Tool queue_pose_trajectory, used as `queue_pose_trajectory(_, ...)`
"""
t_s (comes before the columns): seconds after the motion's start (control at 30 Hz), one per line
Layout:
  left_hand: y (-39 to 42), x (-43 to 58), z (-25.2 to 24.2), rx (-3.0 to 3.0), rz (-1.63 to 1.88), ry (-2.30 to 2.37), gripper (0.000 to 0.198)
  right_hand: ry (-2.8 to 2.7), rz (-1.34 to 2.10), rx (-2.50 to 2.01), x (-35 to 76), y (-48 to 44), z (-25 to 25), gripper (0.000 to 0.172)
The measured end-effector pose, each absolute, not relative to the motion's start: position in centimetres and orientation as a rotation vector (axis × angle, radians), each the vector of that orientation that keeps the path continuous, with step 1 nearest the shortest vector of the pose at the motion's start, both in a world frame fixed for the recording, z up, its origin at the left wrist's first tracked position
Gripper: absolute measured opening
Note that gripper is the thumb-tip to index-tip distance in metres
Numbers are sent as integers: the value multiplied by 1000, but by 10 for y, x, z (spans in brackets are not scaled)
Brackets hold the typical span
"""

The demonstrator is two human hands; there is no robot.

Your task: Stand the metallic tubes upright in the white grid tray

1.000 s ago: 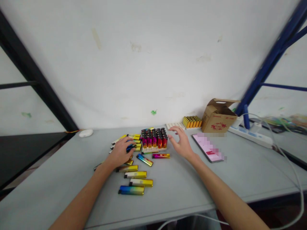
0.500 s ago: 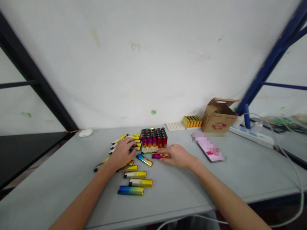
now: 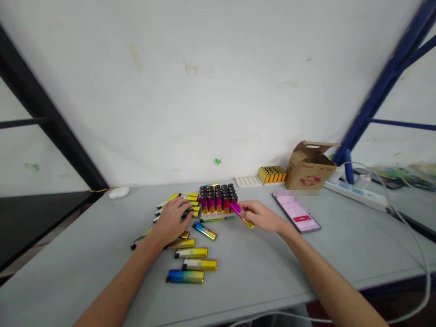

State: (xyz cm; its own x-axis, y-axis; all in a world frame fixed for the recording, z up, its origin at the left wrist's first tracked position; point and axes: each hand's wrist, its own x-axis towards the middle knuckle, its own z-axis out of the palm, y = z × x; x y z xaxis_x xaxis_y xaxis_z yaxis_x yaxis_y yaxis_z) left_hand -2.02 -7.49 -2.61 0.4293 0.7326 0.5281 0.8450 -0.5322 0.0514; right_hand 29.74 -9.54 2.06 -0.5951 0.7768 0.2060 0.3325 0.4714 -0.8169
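Observation:
My right hand point(image 3: 261, 216) pinches a purple and gold lighter point(image 3: 245, 219) just right of the front corner of a pale rack point(image 3: 218, 215). The lighter slants, its purple end nearest the rack. Upright lighters point(image 3: 218, 200) with black tops fill that rack in rows. My left hand point(image 3: 173, 220) rests among loose lighters, fingers curled around a blue lighter point(image 3: 185, 212) that they partly cover. Yellow and white lighters point(image 3: 192, 253) lie around and in front of it. A blue and gold lighter point(image 3: 205, 230) lies between my hands, and a blue-yellow lighter point(image 3: 185, 276) lies nearest me.
Behind, by the wall, stand a white tray with holes point(image 3: 248, 182) and a block of orange-yellow batteries point(image 3: 272, 174). An open cardboard box point(image 3: 309, 169), a phone point(image 3: 297, 212) and a power strip point(image 3: 356, 194) with cables are on the right. A white oval device point(image 3: 119, 192) lies at left.
My right hand has shifted slightly right, and the lighter in it has turned from lying level to a slant. The left hand has stayed nearly in place.

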Motion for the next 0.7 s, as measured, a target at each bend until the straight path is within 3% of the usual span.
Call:
queue_pose_trajectory(0.2, -73, -21, -28, -2453, -763, -1366, 24, -1674, 1555, -666, 294, -93, 21, 21)
queue_pose_trajectory(0.7, -74, -16, -27, -2502, -761, -1368, 24, -1261, 1792, -634, 280, -93, 13, 43)
